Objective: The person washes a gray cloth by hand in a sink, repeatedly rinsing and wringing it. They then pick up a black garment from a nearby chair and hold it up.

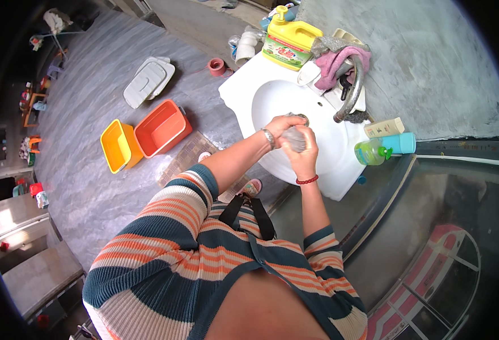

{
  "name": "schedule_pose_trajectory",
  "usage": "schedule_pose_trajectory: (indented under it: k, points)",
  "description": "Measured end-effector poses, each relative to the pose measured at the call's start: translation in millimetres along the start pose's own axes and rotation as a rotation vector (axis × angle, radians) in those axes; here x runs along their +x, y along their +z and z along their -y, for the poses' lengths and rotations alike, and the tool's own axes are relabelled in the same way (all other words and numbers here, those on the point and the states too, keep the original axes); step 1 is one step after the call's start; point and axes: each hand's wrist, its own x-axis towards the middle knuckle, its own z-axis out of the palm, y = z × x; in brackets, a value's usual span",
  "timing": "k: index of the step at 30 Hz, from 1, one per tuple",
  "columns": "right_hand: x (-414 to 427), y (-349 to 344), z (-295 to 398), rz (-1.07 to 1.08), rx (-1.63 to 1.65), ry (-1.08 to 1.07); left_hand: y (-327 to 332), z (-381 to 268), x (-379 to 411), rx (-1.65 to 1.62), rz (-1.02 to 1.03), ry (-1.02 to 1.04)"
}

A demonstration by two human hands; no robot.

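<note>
Over the white washbasin [270, 100], a bunched grey cloth [296, 139] is squeezed between my two hands. My left hand [280, 127], with a silver bracelet at the wrist, grips its upper left part. My right hand [308, 155], wearing a red beaded bracelet, closes around the lower right part. Part of the cloth is hidden by the fingers. Beyond my hands, a curved metal faucet [353, 91] reaches over the basin's far right side. The drain [303, 118] shows just past my fingertips.
A yellow detergent jug [289, 44] and a pink towel [338, 63] crowd the basin's back edge. A green pump bottle [369, 152] lies at the right. Orange [162, 127] and yellow bins [119, 146] stand on the floor at left, near grey lids [147, 80].
</note>
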Motion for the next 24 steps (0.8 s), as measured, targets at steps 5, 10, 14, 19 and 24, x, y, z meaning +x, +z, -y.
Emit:
schedule_pose_trajectory:
  k: [5,10,14,19,24]
  points:
    - [4.4,10.9,24.0,-0.312,0.7,0.188,51.0,-9.3,-15.7,0.35,-0.271,0.469]
    - [23.8,2.7,33.9,-0.421,1.295,0.57,78.8,-18.3,-39.3,0.742,0.04,0.897]
    - [48.9,0.0,-9.2,0.24,1.601,0.29,89.2,-32.1,-53.9,1.204,0.409,1.182]
    - [57.0,-13.2,20.8,0.565,1.57,0.501,89.6,-40.7,-68.9,1.551,0.824,1.583]
    - [91.6,-34.8,40.8,0.637,0.78,0.585,86.3,-44.7,-46.1,1.652,1.129,1.7]
